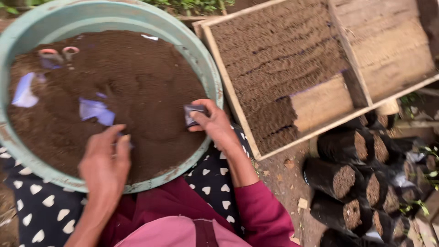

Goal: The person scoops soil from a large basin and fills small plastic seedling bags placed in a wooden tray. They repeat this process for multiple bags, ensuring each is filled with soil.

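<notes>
Right now the right hand (214,122) has its fingers pinched together on a small dark plastic bag (194,114), held just over the soil near the right rim of the basin, about the middle of the frame. The left hand (106,161), lower left of centre, lies with its fingers curled down onto the soil, touching something small and bluish at the fingertips; whether it actually clamps that scrap I cannot tell. Both hands work inside a wide, pale green basin (208,59) heaped with dark brown soil (146,77). Bluish plastic scraps (96,110) lie on the soil just above the left hand, and pink-handled scissors (57,54) sit half sunk in it at the upper left. A wooden tray (292,73) partly spread with soil fills the upper right, and filled black seedling bags (347,178) lie stacked on their sides at the lower right.
</notes>
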